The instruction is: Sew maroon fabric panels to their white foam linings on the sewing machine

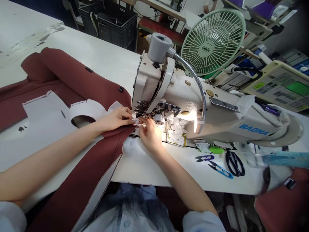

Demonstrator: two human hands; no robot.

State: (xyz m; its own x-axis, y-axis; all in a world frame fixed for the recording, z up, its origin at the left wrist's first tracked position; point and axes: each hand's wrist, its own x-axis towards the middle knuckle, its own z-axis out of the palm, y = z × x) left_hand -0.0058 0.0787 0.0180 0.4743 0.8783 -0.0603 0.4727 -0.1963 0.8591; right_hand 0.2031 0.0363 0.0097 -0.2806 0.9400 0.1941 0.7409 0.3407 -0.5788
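Observation:
A dark red fabric piece (79, 83) with white backing (48, 116) lies across the white table and runs under the presser foot (142, 113) of a white sewing machine (212, 112). My left hand (118, 118) rests on the fabric's edge just left of the needle, fingers closed on a small white label (135, 121). My right hand (149, 133) sits right in front of the needle plate, fingertips pinched on the same small white piece. The machine's lamp lights both hands.
A green fan (212, 42) stands behind the machine, a control panel (282, 85) at the right. Thread snips (220, 169), another pair (204, 158) and black scissors (234, 162) lie right of my hands. A tin of white labels (176, 137) sits beside the needle. Black crates (116, 24) stand beyond the table.

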